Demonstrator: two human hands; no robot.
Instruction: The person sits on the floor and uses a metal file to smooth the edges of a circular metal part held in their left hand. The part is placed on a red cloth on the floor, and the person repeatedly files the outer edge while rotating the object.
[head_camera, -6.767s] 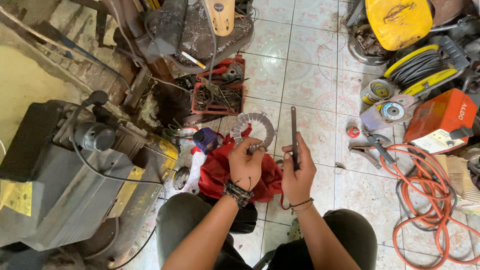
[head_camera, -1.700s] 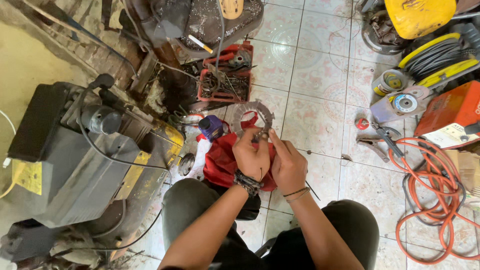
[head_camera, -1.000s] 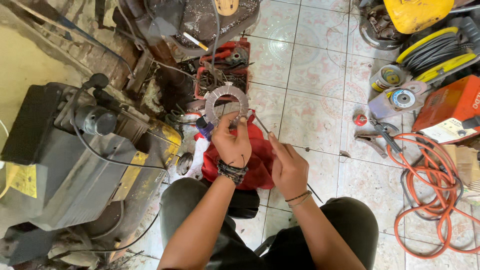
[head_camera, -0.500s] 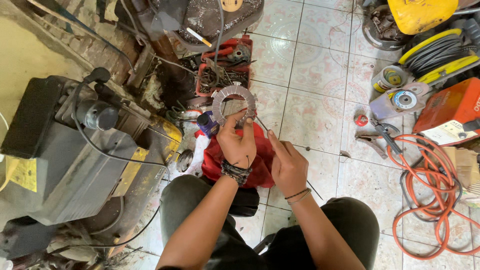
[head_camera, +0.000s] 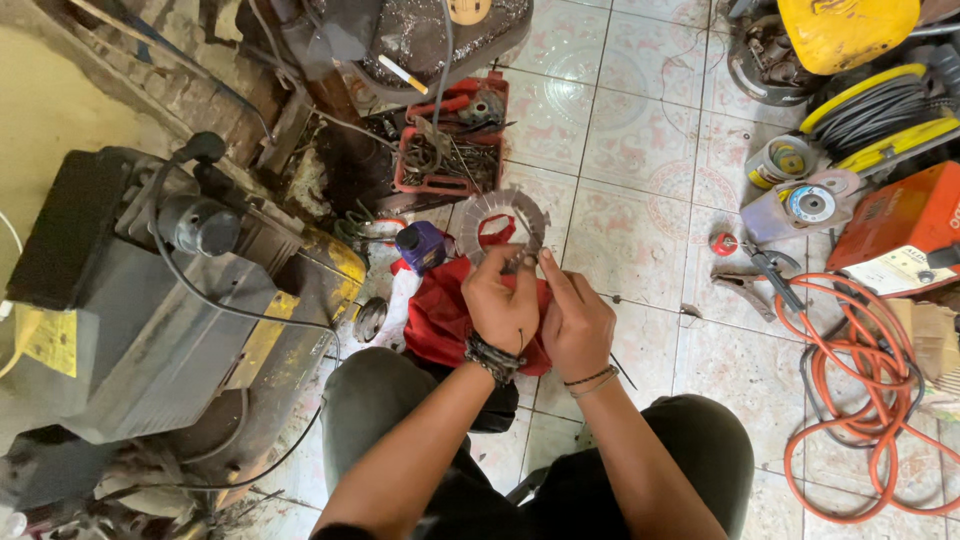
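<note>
Gripping grey toothed ring (head_camera: 503, 222) in left hand (head_camera: 503, 305), right hand (head_camera: 575, 322) pinching its lower edge; red cloth (head_camera: 450, 320) beneath, purple bottle (head_camera: 421, 246) beside, red parts tray (head_camera: 451, 150) beyond

The person has bare forearms, a thick dark braided wristband (head_camera: 493, 357) on the left wrist, thin cord bracelets (head_camera: 590, 379) on the right, and dark trousers (head_camera: 700, 470).

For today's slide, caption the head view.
Both hands, left hand and right hand, hold a toothed metal ring above red cloth.
</note>
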